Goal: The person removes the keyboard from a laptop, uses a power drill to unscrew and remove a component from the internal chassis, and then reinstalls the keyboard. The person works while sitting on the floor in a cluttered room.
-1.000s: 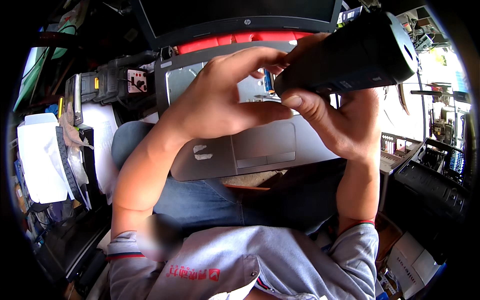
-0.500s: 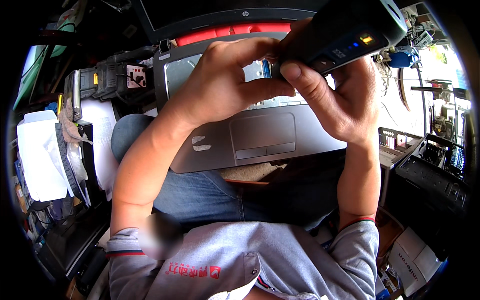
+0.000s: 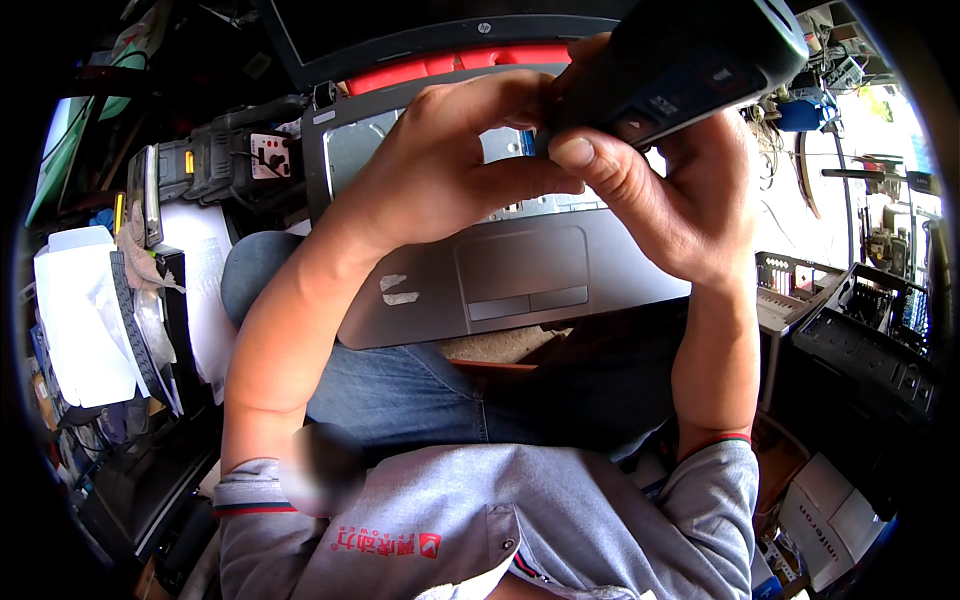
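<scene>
My right hand point(image 3: 670, 195) is wrapped round a black handheld electric tool point(image 3: 690, 75) with a small display and buttons on its side; the thumb presses near its narrow end. My left hand point(image 3: 450, 165) closes its thumb and fingers at that narrow end. What the left fingertips pinch there is hidden behind them. Below both hands lies an opened grey laptop base point(image 3: 420, 290) on my lap, its touchpad point(image 3: 525, 265) towards me. The keyboard area is uncovered, showing a metal plate point(image 3: 350, 150) and inner parts, partly behind my hands.
A dark laptop screen point(image 3: 400, 45) stands beyond the base, with a red object point(image 3: 400, 75) in front. To the left are a dark case point(image 3: 225, 150), papers point(image 3: 195, 240) and a white box point(image 3: 85, 310). On the right stand opened black equipment point(image 3: 870, 345) and a cardboard box point(image 3: 825, 520).
The yellow display and blue lights on the tool have gone out, leaving a faint reddish mark. The tool and both hands have shifted slightly left; the grip stays the same.
</scene>
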A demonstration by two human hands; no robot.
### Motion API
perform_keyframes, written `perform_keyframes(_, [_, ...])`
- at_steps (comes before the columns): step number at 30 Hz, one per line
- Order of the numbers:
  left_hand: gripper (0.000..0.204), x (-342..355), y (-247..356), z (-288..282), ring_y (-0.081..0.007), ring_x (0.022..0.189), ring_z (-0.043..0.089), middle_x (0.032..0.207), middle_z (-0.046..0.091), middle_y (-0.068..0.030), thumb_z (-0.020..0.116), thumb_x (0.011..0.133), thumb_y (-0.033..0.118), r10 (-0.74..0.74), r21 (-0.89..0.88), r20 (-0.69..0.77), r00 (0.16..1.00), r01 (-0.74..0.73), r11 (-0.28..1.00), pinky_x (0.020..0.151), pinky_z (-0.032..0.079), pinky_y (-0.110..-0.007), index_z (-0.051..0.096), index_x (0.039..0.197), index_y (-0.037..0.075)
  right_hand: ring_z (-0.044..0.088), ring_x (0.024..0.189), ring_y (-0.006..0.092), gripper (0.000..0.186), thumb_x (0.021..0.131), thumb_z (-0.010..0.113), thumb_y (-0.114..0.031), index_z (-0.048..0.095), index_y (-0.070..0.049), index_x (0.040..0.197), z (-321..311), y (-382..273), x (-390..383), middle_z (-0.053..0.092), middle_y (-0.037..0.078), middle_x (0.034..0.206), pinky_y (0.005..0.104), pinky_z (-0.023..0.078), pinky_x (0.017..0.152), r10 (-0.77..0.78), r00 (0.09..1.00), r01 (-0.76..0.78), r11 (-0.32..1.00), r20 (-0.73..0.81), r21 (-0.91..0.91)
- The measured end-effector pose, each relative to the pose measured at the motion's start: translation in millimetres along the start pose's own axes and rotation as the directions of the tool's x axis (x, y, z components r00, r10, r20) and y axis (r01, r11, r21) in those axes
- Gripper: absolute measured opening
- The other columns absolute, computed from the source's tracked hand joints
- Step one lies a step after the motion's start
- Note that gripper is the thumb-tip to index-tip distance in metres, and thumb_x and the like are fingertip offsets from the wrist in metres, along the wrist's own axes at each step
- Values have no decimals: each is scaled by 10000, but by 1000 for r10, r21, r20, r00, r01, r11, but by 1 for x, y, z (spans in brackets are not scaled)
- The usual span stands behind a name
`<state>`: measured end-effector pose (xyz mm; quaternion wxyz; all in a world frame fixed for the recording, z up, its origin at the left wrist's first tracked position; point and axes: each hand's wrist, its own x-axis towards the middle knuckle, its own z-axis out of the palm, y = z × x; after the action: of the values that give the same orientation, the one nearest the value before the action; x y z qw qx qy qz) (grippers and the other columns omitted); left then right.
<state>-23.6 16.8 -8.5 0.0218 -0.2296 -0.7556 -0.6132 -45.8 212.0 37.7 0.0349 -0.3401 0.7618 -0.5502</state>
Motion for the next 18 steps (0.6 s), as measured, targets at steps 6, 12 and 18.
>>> perform_keyframes(6, [371, 2, -1, -2, -229, 931, 712, 968, 729, -114, 779, 786, 125, -19, 28, 40, 999, 18, 999, 826, 542, -329, 662, 1118, 9, 666, 873, 166, 313, 865, 754, -172, 642, 40, 1067, -1, 5, 1, 677, 99, 972, 278, 544, 759, -10, 1000, 10, 999, 6, -50])
perform_keyframes(12, [372, 1, 4, -3, -209, 925, 713, 956, 735, -116, 774, 795, 133, -92, -31, 65, 994, 94, 995, 824, 545, -320, 662, 1125, 4, 666, 853, 158, 351, 854, 766, -178, 634, 41, 1093, 2, 0, 1, 679, 96, 966, 274, 547, 747, 33, 999, -33, 999, -11, -40])
perform_keyframes(18, [370, 1, -2, -1, -194, 916, 712, 949, 736, -117, 767, 818, 174, -51, -22, 45, 998, 52, 998, 814, 547, -312, 664, 1127, -1, 683, 891, 181, 466, 830, 787, -200, 590, 63, 1160, 1, 2, 1, 683, 114, 978, 291, 567, 771, -8, 1000, 8, 999, 1, 52])
